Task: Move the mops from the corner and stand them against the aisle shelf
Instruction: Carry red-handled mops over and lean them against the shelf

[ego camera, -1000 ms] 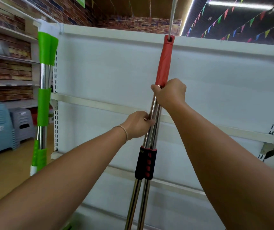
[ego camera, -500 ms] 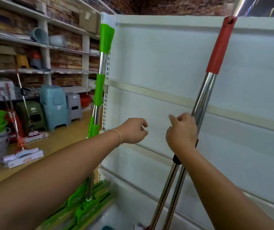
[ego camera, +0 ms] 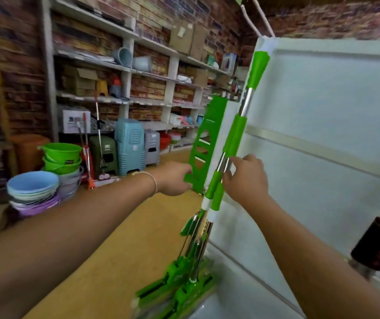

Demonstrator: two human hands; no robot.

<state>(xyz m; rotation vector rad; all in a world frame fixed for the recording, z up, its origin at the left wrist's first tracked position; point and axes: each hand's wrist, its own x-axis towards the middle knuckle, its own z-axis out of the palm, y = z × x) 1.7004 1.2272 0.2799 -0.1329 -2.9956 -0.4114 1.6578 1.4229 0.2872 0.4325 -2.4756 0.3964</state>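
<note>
Green mops (ego camera: pixel 235 134): two, standing upright together at the left end of the white aisle shelf (ego camera: pixel 322 125), leaning on its end post. Handles are chrome tube with bright green sleeves and white collars; flat green heads (ego camera: pixel 177 288) rest on the floor at the shelf's foot. A flat green slotted panel (ego camera: pixel 207 143) stands just behind the handles.

Right hand (ego camera: pixel 245 178): fingers loosely bent, fingertips touching the chrome section of the handles; not wrapped round them.

Left hand (ego camera: pixel 175 178): reaches toward the lower edge of the green panel, fingers curled; contact is blurred and cannot be told. A thin bracelet (ego camera: pixel 153 183) sits on the wrist.

Second mop handle (ego camera: pixel 378 245): chrome with a dark grip, leaning against the shelf at the near right edge, blurred.

Floor (ego camera: pixel 124 226): tan and smooth.

Room: brick-patterned walls; white wall shelving (ego camera: pixel 124 65) at far left carrying cartons and pails. Below it, stacked green basins (ego camera: pixel 61 157), a stack of blue and purple basins (ego camera: pixel 33 192), stacked blue plastic stools (ego camera: pixel 130 146), grey stools (ego camera: pixel 152 146), and red-handled mops (ego camera: pixel 87 157) propped nearby.
</note>
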